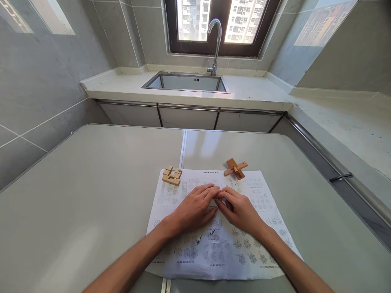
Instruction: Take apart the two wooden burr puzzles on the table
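— Under both palms, what lies there?
— A printed sheet; the left hand and right hand rest flat on it, fingertips touching.
— And the wooden puzzles?
— One block beyond the left hand, a cross-shaped one beyond the right, both untouched.

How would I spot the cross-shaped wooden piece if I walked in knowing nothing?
Start at the large grey table and find the white printed instruction sheet lying on it under the person's two hands. At the sheet's far right corner sits the orange-brown cross-shaped wooden puzzle. Unlike the paler, blocky square wooden puzzle at the far left corner, its bars cross and stick outward.
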Tool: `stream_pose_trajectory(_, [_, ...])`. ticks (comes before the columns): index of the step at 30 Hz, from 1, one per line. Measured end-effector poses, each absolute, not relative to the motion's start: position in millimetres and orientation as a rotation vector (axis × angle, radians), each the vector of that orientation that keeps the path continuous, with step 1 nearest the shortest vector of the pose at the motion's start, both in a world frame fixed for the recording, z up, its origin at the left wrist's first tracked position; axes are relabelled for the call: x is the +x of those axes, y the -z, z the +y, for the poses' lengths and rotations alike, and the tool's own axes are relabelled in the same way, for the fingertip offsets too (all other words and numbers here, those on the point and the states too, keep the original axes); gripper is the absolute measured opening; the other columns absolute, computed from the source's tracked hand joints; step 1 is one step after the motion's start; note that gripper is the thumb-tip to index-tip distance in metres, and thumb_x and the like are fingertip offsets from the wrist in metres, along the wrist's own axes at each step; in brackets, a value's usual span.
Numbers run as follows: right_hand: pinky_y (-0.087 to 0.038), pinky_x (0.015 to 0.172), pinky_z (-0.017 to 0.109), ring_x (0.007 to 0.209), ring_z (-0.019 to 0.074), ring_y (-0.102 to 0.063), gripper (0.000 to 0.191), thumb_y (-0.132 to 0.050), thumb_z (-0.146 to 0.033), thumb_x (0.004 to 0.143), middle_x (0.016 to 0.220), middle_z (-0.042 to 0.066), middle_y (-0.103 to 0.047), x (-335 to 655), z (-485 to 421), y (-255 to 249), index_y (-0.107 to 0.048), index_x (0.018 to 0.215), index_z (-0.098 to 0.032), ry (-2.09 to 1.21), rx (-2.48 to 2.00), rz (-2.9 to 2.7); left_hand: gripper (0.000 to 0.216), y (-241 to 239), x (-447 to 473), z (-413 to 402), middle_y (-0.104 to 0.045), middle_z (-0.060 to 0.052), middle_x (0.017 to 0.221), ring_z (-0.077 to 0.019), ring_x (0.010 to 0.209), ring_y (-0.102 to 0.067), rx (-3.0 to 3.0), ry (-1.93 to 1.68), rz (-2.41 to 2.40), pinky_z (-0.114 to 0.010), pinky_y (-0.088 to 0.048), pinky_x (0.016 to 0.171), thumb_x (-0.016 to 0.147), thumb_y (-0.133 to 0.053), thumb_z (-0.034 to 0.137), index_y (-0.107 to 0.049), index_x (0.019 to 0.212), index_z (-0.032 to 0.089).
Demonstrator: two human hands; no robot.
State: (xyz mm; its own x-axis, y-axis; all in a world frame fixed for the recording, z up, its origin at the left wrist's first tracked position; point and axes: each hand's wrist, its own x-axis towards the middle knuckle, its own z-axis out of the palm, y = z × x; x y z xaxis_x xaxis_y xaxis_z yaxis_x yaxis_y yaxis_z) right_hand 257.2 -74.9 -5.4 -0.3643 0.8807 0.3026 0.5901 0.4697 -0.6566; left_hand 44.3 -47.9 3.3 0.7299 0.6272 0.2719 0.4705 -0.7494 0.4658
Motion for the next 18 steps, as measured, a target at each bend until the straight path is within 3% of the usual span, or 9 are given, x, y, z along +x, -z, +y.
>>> stream_pose_trajectory(18, [-0.051,0.065,0.031,0.070,0.0173,-0.060,0.014,-0.053,-0.023,0.105,0.097,0.005,-0.067,258.8,-73.7,8.9,-0.067,0.106,-0.025,-0.680,-1.232,-2.054,0.054,-1.2,43.7,-47.2,-0.061,-0.013,0.148,-0.0298,0.144,-0.053,2.571,-0.619,0.833,-0.051,-0.049,0.119,0.099,-0.058,0.020,-0.041,0.151,0.021])
